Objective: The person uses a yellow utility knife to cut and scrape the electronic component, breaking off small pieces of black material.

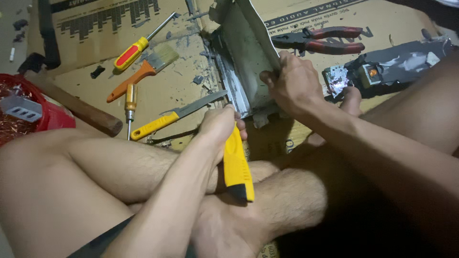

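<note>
Bare crossed legs (143,167) filled the lower part of the frame, the person seated on flattened cardboard (167,95) with both arms reaching forward over the knees. At centre, the left hand (217,126) was closed tight round a yellow-handled tool (236,167), the handle's dark end pointing back toward the body and its working end hidden at the lower edge of a bent grey metal piece (244,57); the grip looked set for pushing or prying at that edge. Just right of it, the right hand (291,83) was clamped on the metal piece's right side, fingers wrapped over the rim, apparently to steady it upright against the force. The metal piece stood in the upper centre of the frame, its foot resting on the cardboard among grey flakes.

To the left lay a yellow-handled knife (177,114), a small screwdriver (130,107), an orange-handled paintbrush (143,71) and a red-and-yellow screwdriver (138,45). A wooden handle (76,107) ran diagonally at the left, beside a red basket (52,117) holding copper wire. Red-handled pliers (325,40) lay in the upper right, with a dismantled grey part (377,69) below them. Nothing stood between the hands and the metal piece, though the knife blade lay close to the left knuckles.
</note>
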